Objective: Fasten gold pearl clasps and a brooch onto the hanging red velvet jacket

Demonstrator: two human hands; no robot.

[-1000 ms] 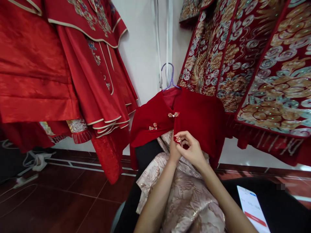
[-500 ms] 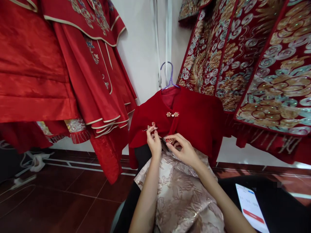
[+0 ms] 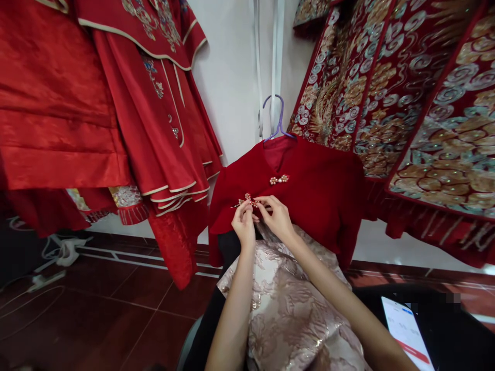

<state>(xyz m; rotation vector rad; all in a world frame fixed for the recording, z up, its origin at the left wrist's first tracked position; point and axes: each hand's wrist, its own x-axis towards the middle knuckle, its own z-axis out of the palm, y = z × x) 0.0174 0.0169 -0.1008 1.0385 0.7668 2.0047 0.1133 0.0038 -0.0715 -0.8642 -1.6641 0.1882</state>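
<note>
Gripping a jewelled lower clasp [image 3: 247,196] on the front of a red jacket [image 3: 320,180], 2 bare hands meet close together, below and to the left of a fastened upper clasp [image 3: 279,180]. The left hand [image 3: 243,224] pinches at the flower-shaped piece between thumb and fingers; the right hand [image 3: 275,219] closes its fingertips on the piece's near end, too small to make out fully. Working from 2 sides probably steadies the soft cloth around so slight a fitting.

A purple hanger [image 3: 279,123], hooked by slim white straps or poles [image 3: 275,62], seems to keep the shoulders spread and the front facing the wearer of the camera. Beneath, a pale, shiny patterned fabric [image 3: 301,309] covers the lap, likely serving as a work surface. A phone [image 3: 404,330] with a lit screen lies at the right on a black surface [image 3: 444,324], apparently within glancing range.

Beyond, red garments with pale piping [image 3: 162,113] hang at left and heavily embroidered panels [image 3: 390,93] at right, against a white wall [image 3: 228,77] above dark red floor tiles [image 3: 96,324].
</note>
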